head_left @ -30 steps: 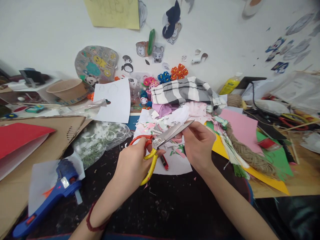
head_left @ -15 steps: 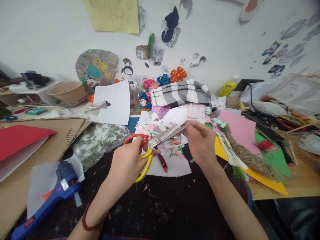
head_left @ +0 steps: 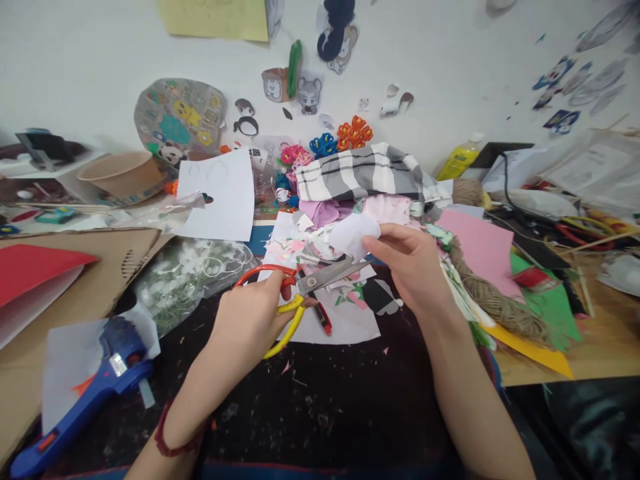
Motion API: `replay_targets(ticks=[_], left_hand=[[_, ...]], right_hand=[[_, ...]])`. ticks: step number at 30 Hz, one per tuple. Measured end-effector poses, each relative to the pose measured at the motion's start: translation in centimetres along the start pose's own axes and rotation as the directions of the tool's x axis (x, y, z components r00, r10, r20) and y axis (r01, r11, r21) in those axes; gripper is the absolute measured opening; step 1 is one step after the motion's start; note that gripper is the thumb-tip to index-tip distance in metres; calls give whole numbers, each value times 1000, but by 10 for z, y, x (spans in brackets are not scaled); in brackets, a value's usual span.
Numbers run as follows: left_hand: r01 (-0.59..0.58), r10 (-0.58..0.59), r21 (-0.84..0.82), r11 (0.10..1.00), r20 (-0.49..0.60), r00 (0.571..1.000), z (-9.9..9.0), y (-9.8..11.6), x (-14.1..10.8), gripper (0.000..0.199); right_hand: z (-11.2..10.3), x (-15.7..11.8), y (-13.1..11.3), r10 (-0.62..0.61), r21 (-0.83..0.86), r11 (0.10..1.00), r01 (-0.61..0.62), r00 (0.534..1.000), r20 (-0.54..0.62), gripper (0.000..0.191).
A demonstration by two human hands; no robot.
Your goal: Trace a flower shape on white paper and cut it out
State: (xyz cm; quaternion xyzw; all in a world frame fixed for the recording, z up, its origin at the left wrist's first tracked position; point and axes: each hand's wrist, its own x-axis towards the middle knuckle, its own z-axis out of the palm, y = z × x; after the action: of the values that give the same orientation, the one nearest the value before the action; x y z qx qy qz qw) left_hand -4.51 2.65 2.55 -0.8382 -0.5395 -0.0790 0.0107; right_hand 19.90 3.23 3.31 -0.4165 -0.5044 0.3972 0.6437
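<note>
My left hand (head_left: 255,310) is closed around the red and yellow handles of a pair of scissors (head_left: 327,275), whose blades point right and stand slightly apart. Between the thumb and fingers of my right hand (head_left: 413,267) is the edge of a white rounded piece of paper (head_left: 350,235). The paper is just above the blades; whether they touch it I cannot tell. Under the scissors lie paper scraps (head_left: 295,250), a red and black pen-like tool (head_left: 323,319) and a white sheet (head_left: 345,331). A black and grey cutout (head_left: 383,297) lies near my right wrist.
A blue glue gun (head_left: 110,373) rests at the left on paper, beside cardboard (head_left: 100,267) and a red folder (head_left: 40,270). Checked cloth (head_left: 370,172) is piled at the back. Twine (head_left: 510,310) and coloured sheets (head_left: 475,250) lie at the right.
My right hand has moved right and turned, drawing the white paper towards the right above the blades. The scissors stay in my left hand. The camera view has shifted slightly.
</note>
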Motion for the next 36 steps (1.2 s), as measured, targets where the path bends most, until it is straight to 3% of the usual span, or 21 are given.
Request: replay_targets(ticks=[8,13,36], left_hand=[[-2,3,-49,999,9,1000,2,-1,2,45],[-6,4,-78,997,-21,1000,7,-4,1,45],[48,-41,-198,979,40,998,9,-4,2,39]], right_hand=[[0,0,0,-99,-50,994,98,995,-19,9],[-1,-1,1,-109,-77,991,108,994,-12,9],[-1,-2,1,-162,-113,981,159,987,-12,6]])
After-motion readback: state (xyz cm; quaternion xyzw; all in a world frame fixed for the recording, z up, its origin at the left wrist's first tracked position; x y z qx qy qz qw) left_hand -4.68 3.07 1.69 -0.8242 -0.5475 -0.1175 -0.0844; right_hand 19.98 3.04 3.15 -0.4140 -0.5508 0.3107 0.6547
